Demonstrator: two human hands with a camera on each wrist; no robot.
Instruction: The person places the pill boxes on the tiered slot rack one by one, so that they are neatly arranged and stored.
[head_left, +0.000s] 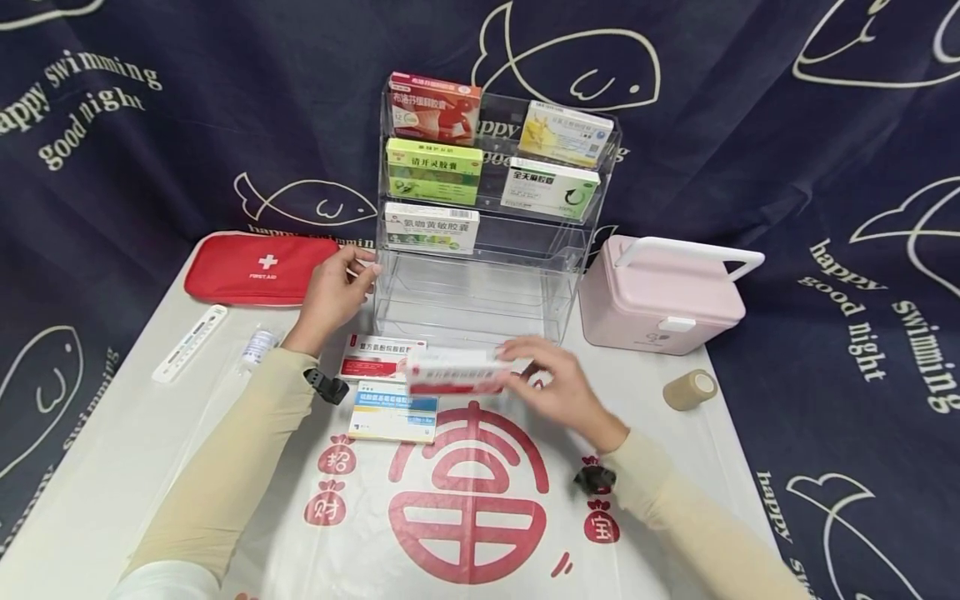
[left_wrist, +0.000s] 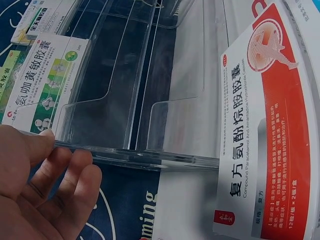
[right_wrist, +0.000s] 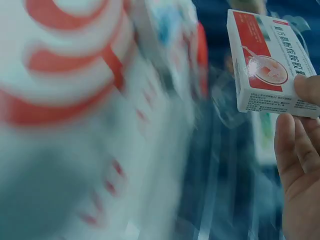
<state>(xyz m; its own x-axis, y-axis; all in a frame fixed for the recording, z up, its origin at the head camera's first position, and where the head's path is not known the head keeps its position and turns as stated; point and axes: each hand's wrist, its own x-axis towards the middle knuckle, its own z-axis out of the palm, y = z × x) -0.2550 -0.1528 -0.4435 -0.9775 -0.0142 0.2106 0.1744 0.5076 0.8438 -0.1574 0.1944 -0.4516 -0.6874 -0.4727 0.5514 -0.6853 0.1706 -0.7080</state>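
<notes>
My right hand pinches one end of a red-and-white medicine box between thumb and fingers, held above the table in front of the rack. The right wrist view shows the same medicine box tilted. At the left side of the clear tiered display rack, my left hand grips the edge; thumb and fingertips meet at the plastic edge in the left wrist view. A similar red-and-white box lies on the table beside a blue, white and yellow box.
Several medicine boxes, including a green one, stand on the upper tiers. Left are a red first-aid pouch, a white thermometer-like strip and a small bottle. Right stand a pink case and a tan roll.
</notes>
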